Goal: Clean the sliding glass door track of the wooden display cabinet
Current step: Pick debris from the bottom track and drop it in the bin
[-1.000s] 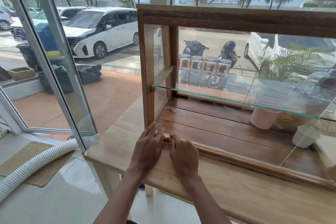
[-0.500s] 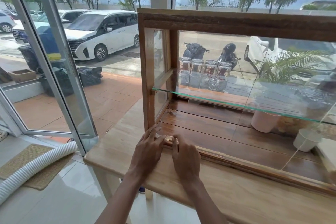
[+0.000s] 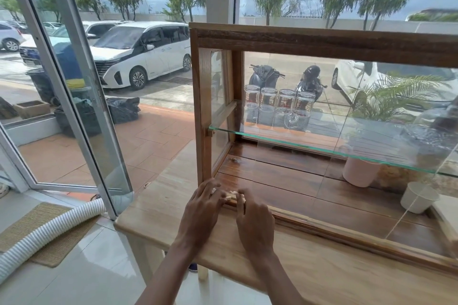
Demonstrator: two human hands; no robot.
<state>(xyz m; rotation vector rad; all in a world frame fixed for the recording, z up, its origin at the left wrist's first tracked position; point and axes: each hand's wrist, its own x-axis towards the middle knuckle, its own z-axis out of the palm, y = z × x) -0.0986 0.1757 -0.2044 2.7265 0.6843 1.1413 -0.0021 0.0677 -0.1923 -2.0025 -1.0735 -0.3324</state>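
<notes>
The wooden display cabinet (image 3: pixel 322 42) stands on a wooden table (image 3: pixel 347 287). Its bottom door track (image 3: pixel 322 226) runs along the front edge towards the right. Both my hands rest at the track's left end, beside the cabinet's corner post. My left hand (image 3: pixel 200 208) has its fingers spread, with the tips down on the track. My right hand (image 3: pixel 255 218) is curled just to its right. Between the two sets of fingertips a small pale wad (image 3: pixel 231 197) is pressed into the groove; most of it is hidden.
Inside are a glass shelf (image 3: pixel 272 141) with several upturned glasses (image 3: pixel 277 106), a pink cup (image 3: pixel 359 171) and a white cup (image 3: pixel 418 197). A glass door pane (image 3: pixel 421 193) covers the right part. An open window frame (image 3: pixel 81 106) and a white ribbed hose (image 3: pixel 49 233) lie to the left.
Both hands stay at the left end of the track with only small finger movements. The pale wad shows a little more between the fingertips.
</notes>
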